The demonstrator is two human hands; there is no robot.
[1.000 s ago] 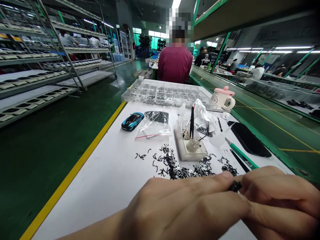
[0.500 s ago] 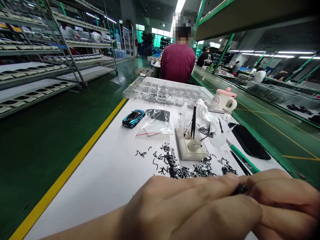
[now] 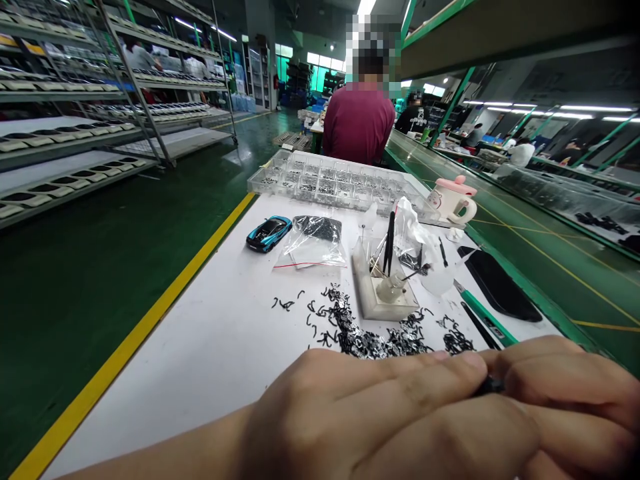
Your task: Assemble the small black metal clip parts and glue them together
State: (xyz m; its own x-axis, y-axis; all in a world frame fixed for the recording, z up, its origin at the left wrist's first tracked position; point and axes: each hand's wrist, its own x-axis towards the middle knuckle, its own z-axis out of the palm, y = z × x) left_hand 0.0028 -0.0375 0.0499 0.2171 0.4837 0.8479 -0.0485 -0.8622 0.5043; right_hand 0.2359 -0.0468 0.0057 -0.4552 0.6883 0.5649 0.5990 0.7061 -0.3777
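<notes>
My left hand point(image 3: 370, 413) and my right hand point(image 3: 575, 400) meet at the bottom right of the view. Their fingertips pinch a small black part point(image 3: 490, 385), mostly hidden by my fingers. Just beyond my fingers, a scattered pile of small black and silver pieces point(image 3: 360, 331) lies on the white workbench point(image 3: 200, 373). A clear acrylic stand point(image 3: 385, 307) holding black tweezers point(image 3: 389, 243) stands past the pile. A green-handled tool point(image 3: 483, 317) lies nearest my right hand, and neither hand touches it.
A clear compartment tray point(image 3: 340, 187), a plastic bag of black pieces point(image 3: 315, 240), a model car point(image 3: 269, 233), a pink-lidded mug point(image 3: 453, 200) and a black mat point(image 3: 495, 283) sit on the bench. A person in a dark red shirt point(image 3: 359, 127) stands beyond it, with loaded shelving point(image 3: 65, 100) to the left.
My hands and the pinched black part have shifted slightly right and down in the view. The whole scene has also drifted a little as my head moved. The grip looks unchanged.
</notes>
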